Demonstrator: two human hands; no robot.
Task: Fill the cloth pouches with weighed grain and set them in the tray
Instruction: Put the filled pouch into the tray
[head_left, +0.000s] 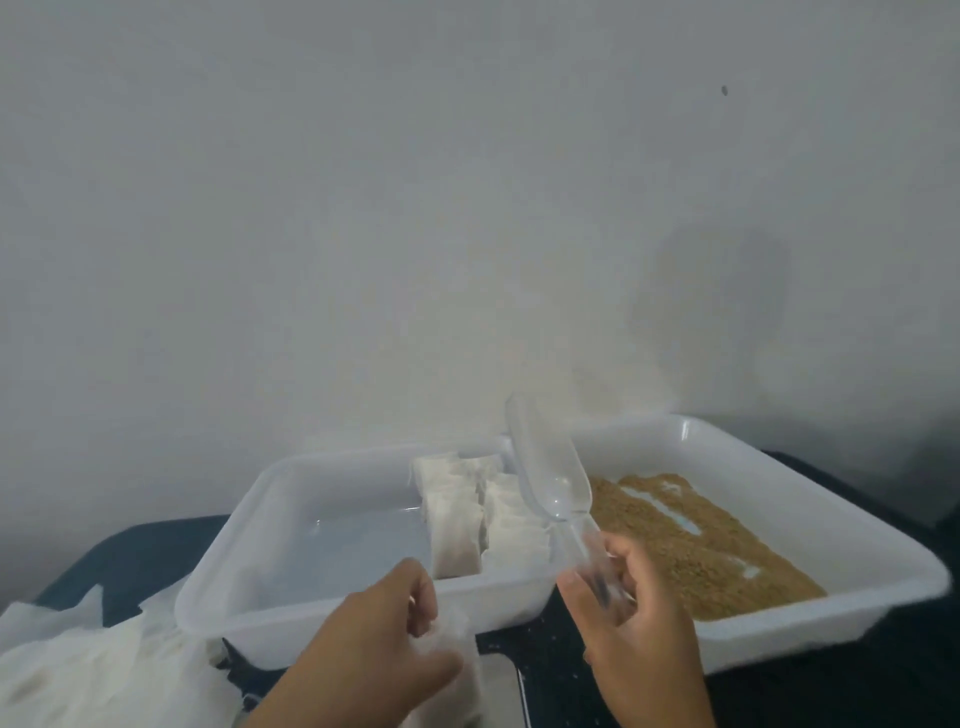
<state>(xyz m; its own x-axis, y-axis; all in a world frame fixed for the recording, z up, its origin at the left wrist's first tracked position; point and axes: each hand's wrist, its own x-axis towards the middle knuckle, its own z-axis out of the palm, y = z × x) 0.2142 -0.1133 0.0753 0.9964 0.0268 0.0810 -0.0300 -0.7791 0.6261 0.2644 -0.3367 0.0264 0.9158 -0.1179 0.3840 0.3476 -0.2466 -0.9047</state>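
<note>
- Your right hand (631, 618) curls round the handle of the clear plastic scoop (550, 483). The scoop points up and away from you, and it looks empty.
- Your left hand (384, 639) pinches a thin white cloth pouch (457, 670) at its top. The pouch hangs down in front of the see-through plastic tray (234, 561), over a shiny metal thing (501, 691) at the bottom edge. That may be the scale, but you cannot tell for sure.
- Two filled white pouches (452, 519) lie side by side at the right end of that tray. So I think two are done.
- The rest of the tray is bare, so there is room for more.
- The pouch in your hand looks flat. It probably needs grain next.
- The brown grain (701, 545) lies in one white plastic tray (779, 467) on your right, spread thin with bare streaks.
- A heap of white cloth (78, 670) sits on the dark counter (135, 556) at your left. You cannot count the pieces in it.
- So you have two trays and one scoop.
</note>
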